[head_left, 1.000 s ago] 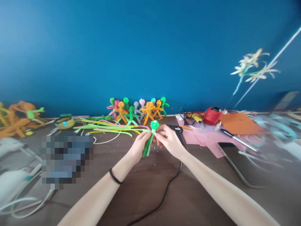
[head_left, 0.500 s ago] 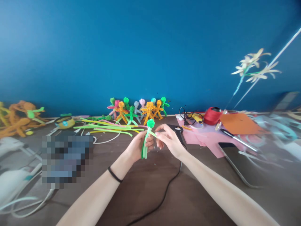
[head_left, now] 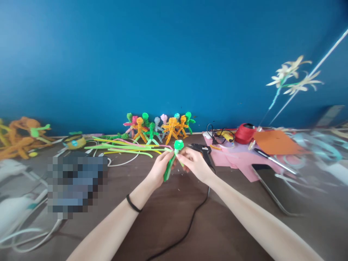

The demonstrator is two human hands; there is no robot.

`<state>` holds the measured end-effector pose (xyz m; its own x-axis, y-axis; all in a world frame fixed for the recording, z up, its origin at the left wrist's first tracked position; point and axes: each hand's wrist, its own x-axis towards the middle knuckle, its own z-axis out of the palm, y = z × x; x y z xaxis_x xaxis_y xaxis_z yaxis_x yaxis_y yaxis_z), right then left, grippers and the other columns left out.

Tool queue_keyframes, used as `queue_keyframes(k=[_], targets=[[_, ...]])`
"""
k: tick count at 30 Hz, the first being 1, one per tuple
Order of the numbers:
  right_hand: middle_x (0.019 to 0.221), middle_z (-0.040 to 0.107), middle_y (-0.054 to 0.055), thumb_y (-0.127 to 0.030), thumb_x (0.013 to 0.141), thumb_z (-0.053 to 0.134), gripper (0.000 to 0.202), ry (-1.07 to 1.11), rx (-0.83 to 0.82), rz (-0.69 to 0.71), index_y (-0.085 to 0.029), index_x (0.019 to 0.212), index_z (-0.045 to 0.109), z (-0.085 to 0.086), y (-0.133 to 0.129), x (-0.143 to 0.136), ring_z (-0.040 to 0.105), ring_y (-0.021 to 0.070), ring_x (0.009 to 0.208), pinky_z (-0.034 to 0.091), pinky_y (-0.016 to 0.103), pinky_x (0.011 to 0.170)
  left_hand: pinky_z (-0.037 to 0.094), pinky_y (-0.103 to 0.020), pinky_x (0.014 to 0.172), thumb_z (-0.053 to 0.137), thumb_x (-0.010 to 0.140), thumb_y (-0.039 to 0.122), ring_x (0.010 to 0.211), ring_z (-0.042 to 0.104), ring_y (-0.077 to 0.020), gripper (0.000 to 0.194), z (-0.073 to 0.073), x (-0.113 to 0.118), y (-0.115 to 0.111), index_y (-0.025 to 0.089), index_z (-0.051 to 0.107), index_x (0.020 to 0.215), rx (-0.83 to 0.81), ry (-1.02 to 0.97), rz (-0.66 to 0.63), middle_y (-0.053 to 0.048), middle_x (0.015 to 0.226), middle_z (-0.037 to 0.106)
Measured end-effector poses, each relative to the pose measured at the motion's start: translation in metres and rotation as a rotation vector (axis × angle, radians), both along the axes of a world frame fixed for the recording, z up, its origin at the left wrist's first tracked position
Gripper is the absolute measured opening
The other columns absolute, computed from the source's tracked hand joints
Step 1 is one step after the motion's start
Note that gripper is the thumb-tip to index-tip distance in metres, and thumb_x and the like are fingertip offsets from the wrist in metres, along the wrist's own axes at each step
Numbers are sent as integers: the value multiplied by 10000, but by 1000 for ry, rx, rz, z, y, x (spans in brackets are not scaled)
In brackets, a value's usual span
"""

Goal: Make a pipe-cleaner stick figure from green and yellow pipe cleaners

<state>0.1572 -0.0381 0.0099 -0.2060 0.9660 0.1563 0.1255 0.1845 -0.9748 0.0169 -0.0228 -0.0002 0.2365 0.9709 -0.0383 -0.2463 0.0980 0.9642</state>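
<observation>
A green pipe-cleaner figure (head_left: 178,145) with a round coiled head is held up between my two hands, its straight green stems hanging down to the left. My left hand (head_left: 161,167) is closed round the stems below the head. My right hand (head_left: 193,163) pinches the figure just under the head, thumb and fingers together. A short light-green end shows beside the right fingers. Behind my hands, loose green, yellow and pink pipe cleaners (head_left: 127,146) lie on the table.
Several finished-looking pipe-cleaner figures (head_left: 151,132) stand along the blue wall. A black glue gun (head_left: 205,150) with its cord is right of my hands. Farther right are a red spool (head_left: 244,133), pink sheets (head_left: 244,165) and a phone (head_left: 274,188). Cables lie left.
The green head has tilted and shifted slightly right. My right hand has moved in from the light-green strand to the figure's neck, and my left fingers have turned over the stems.
</observation>
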Motion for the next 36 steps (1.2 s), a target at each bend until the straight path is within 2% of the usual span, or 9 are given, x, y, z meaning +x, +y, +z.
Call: queue_keyframes(k=[6, 14, 22, 26, 29, 33, 36], targets=[[532, 492, -46, -379, 805, 521, 211, -34, 53, -26, -178, 756, 481, -3, 3, 0, 452, 77, 423, 363, 203, 423, 331, -218, 538, 573, 713, 389, 546, 405, -81, 249, 3, 2, -4, 162, 500, 641, 173, 214, 65, 44, 571, 472], [565, 507, -32, -384, 814, 520, 202, -93, 116, -26, -183, 802, 502, -10, 8, 5, 461, 95, 470, 372, 225, 471, 320, -227, 562, 500, 762, 377, 573, 393, -93, 253, -2, -3, 2, 160, 504, 633, 299, 389, -3, 34, 592, 449], [598, 531, -18, -382, 805, 534, 213, -55, 122, -9, -172, 804, 498, -12, 12, 7, 485, 100, 516, 390, 234, 509, 308, -223, 535, 478, 787, 353, 541, 368, -89, 239, -4, -5, 6, 163, 509, 644, 363, 453, -39, 39, 566, 420], [602, 529, -24, -393, 781, 561, 236, 7, 97, 18, -174, 811, 477, -14, 13, 6, 499, 103, 531, 399, 235, 508, 295, -222, 498, 485, 787, 355, 486, 357, -78, 274, -2, -5, 5, 161, 504, 595, 351, 466, -59, 46, 517, 410], [586, 518, -34, -398, 768, 575, 248, 39, 84, 34, -177, 796, 465, -14, 14, 6, 492, 97, 513, 396, 236, 504, 335, -221, 509, 492, 785, 356, 481, 432, -84, 270, 0, -3, 2, 156, 511, 605, 314, 426, -78, 34, 508, 465], [570, 525, -37, -401, 748, 594, 261, 68, 63, 36, -179, 778, 460, -11, 13, 5, 486, 95, 495, 396, 244, 505, 380, -227, 487, 508, 776, 426, 462, 505, -99, 292, -1, 0, -1, 154, 499, 672, 139, 261, -170, 10, 533, 533], [557, 545, -30, -404, 758, 580, 259, 80, 35, 56, -176, 789, 460, -10, 12, 5, 498, 101, 495, 395, 246, 506, 349, -205, 430, 533, 766, 442, 429, 477, -71, 304, -3, 0, -2, 146, 494, 713, 14, 93, -257, 5, 610, 541]])
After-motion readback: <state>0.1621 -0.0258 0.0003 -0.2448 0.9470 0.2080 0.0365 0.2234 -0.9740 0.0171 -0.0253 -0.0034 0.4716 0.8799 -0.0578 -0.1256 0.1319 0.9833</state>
